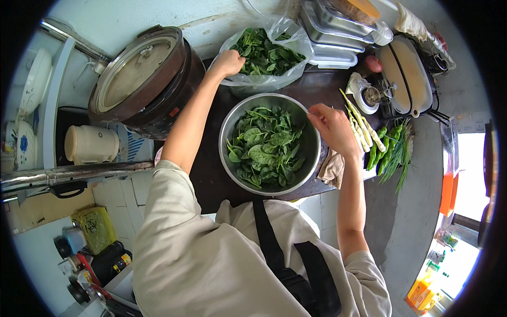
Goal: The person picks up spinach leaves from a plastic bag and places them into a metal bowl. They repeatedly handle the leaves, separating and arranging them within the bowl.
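Observation:
A stainless steel bowl (226,158) in front of me holds loose green leaves (265,144) that look like spinach. Behind it stands a clear plastic bag (277,81) full of the same leaves (261,51). My left hand (229,63) is curled over the bag's left rim, beside the leaves; its fingertips are hidden, so I cannot tell what it grips. Over the bowl's right rim is my right hand (334,126), thumb and forefinger brought together. Whether something small is pinched there is not clear.
A brown rice cooker (138,79) stands at the left. Stacked lidded metal containers (332,35) are at the back. On the right lie a beige cloth (332,168), pale peeled stalks (362,126), green peppers (386,152) and scallions (399,162). A red onion (373,63) sits farther back.

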Demonstrator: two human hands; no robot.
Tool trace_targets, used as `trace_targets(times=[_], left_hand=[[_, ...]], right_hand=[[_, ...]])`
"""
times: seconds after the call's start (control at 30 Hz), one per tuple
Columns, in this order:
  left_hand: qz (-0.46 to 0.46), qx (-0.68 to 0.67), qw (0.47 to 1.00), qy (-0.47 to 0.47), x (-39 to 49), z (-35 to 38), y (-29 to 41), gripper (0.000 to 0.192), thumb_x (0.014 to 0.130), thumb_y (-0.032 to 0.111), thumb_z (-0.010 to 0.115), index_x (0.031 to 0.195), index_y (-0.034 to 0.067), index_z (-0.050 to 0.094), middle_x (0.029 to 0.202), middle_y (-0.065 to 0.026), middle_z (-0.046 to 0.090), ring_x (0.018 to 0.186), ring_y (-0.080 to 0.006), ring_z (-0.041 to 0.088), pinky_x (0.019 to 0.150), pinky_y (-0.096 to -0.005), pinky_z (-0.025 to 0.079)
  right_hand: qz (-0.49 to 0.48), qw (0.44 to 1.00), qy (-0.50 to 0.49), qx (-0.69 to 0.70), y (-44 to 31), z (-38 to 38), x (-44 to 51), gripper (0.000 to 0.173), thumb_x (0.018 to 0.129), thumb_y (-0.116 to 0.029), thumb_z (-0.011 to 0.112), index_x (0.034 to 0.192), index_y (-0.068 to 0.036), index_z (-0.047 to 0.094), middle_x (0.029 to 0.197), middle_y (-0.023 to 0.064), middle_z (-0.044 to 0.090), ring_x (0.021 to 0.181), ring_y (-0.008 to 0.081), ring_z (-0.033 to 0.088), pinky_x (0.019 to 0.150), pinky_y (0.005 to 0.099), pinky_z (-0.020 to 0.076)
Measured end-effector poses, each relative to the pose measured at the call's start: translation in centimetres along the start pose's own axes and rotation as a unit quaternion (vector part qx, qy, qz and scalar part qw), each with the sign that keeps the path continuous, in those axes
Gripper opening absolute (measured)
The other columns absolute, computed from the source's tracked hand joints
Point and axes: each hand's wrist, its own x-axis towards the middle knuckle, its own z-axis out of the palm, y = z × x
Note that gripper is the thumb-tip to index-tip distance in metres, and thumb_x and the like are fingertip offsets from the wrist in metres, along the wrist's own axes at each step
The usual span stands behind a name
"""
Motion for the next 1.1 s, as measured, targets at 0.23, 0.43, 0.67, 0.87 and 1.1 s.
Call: trace_targets(times=[0.23, 0.43, 0.67, 0.87, 1.1], left_hand=[[-0.035, -0.373, 0.898, 0.229, 0.4, -4.1, 2.0, 0.038, 0.092, 0.031, 0.039, 0.092, -0.002, 0.057, 0.095, -0.0098, 0.063, 0.092, -0.0209, 0.060, 0.078, -0.0365, 0.046], [0.013, -0.243, 0.969, 0.041, -0.1, -5.0, 2.8, 0.022, 0.082, 0.023, 0.060, 0.090, 0.003, 0.061, 0.083, -0.0067, 0.065, 0.078, -0.0135, 0.062, 0.067, -0.0269, 0.049], [0.024, 0.106, 0.990, -0.091, -2.1, 2.2, 2.1, 0.035, 0.065, 0.001, 0.059, 0.100, 0.005, 0.061, 0.092, -0.0187, 0.062, 0.088, -0.0337, 0.059, 0.076, -0.0411, 0.046], [0.025, -0.009, 0.999, 0.033, -1.0, -0.6, 1.4, 0.025, 0.076, 0.021, 0.060, 0.097, 0.008, 0.060, 0.091, -0.0194, 0.061, 0.089, -0.0361, 0.057, 0.075, -0.0431, 0.045], [0.054, -0.284, 0.925, 0.246, -0.9, -5.0, 2.3, 0.023, 0.080, 0.017, 0.057, 0.098, 0.003, 0.058, 0.087, -0.0148, 0.064, 0.087, -0.0272, 0.061, 0.073, -0.0363, 0.045]], right_hand=[[-0.064, 0.993, 0.095, 0.027, -1.8, 0.0, 3.1, 0.016, 0.080, -0.015, 0.058, 0.090, -0.002, 0.061, 0.070, 0.0121, 0.061, 0.067, 0.0254, 0.060, 0.061, 0.0336, 0.0467], [-0.065, 0.996, 0.044, 0.052, -1.4, 1.9, 5.6, 0.019, 0.078, -0.017, 0.060, 0.091, -0.003, 0.061, 0.074, 0.0130, 0.063, 0.070, 0.0246, 0.061, 0.063, 0.0332, 0.0477], [-0.042, 0.997, -0.027, 0.052, 0.7, 7.7, 11.7, 0.017, 0.077, -0.016, 0.056, 0.085, -0.003, 0.063, 0.079, 0.0148, 0.064, 0.076, 0.0309, 0.062, 0.069, 0.0367, 0.0484], [-0.060, 0.997, 0.042, 0.035, 2.2, 8.8, 12.8, 0.018, 0.076, -0.012, 0.060, 0.091, -0.003, 0.063, 0.084, 0.0130, 0.063, 0.072, 0.0236, 0.060, 0.067, 0.0330, 0.0483], [-0.058, 0.978, 0.187, 0.072, 1.3, 6.5, 14.2, 0.022, 0.076, -0.011, 0.060, 0.096, -0.001, 0.061, 0.090, 0.0127, 0.062, 0.072, 0.0204, 0.060, 0.065, 0.0300, 0.0477]])
